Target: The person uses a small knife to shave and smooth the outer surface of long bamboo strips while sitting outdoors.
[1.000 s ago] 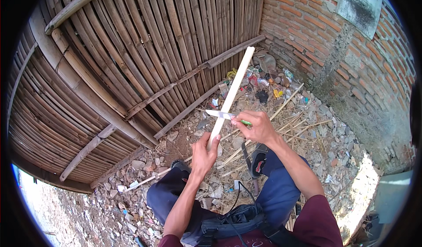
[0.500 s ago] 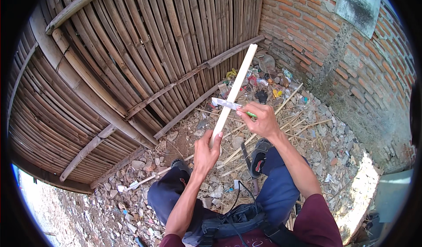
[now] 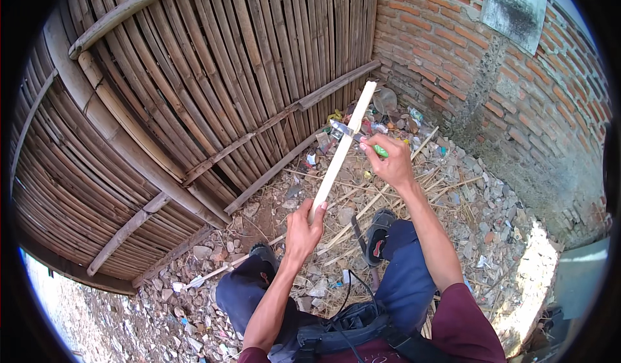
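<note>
My left hand [image 3: 303, 228] is closed round the near end of a pale bamboo strip [image 3: 335, 169], which slants up and away to the right. In my right hand [image 3: 390, 159] is a knife with a green handle [image 3: 380, 150]. Its blade [image 3: 343, 129] lies across the strip in the upper half, touching it. My right fingers wrap the handle, with the thumb near the base of the blade. The far end of the strip points toward the corner of the walls.
A bamboo slat wall [image 3: 272, 46] rises on the left and a brick wall [image 3: 446, 46] on the right. Rubble, litter and thin bamboo slivers [image 3: 446, 185] cover the ground. A dark long-bladed tool [image 3: 358, 234] lies between my feet, beside my shoe [image 3: 378, 237].
My right hand and the knife have moved farther up the strip, away from my left hand. The blade sits at a steeper angle. My left hand keeps its hold.
</note>
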### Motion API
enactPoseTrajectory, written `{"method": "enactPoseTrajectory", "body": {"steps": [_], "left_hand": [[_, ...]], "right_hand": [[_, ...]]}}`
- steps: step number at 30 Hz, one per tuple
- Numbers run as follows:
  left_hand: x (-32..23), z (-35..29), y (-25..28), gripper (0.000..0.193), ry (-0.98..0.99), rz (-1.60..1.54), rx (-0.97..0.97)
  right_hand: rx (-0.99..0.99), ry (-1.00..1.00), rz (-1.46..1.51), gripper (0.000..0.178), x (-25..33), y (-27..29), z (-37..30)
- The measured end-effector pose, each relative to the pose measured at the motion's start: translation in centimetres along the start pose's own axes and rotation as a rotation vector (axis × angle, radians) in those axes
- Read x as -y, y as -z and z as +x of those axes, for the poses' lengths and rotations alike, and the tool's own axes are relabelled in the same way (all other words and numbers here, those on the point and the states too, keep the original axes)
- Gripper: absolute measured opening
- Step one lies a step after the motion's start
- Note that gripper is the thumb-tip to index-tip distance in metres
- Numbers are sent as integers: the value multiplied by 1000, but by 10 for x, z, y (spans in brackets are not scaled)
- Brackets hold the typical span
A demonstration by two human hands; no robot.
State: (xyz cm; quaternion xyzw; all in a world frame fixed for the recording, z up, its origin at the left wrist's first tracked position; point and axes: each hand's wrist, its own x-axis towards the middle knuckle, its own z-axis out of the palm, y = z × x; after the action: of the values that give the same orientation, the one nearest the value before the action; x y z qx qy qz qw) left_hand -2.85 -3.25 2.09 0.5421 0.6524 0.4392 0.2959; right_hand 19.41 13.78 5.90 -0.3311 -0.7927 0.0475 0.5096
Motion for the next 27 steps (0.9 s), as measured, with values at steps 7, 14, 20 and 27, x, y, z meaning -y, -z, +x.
{"method": "enactPoseTrajectory", "body": {"steps": [7,14,20,27], "left_hand": [[20,-6,-4,38,-118,55,-3],[24,-18,6,39,-35,28,105],[40,-1,21,43,-6,2,-38],[42,8,28,57,15,-12,63]], "right_hand": [[-91,-112,-67,10,-26,10,16],[-343,-395,-132,20,-101,60,30],[-253,-405,-30,16,-80,47,-2],[77,-1,114,7,16,-9,-12]]}}
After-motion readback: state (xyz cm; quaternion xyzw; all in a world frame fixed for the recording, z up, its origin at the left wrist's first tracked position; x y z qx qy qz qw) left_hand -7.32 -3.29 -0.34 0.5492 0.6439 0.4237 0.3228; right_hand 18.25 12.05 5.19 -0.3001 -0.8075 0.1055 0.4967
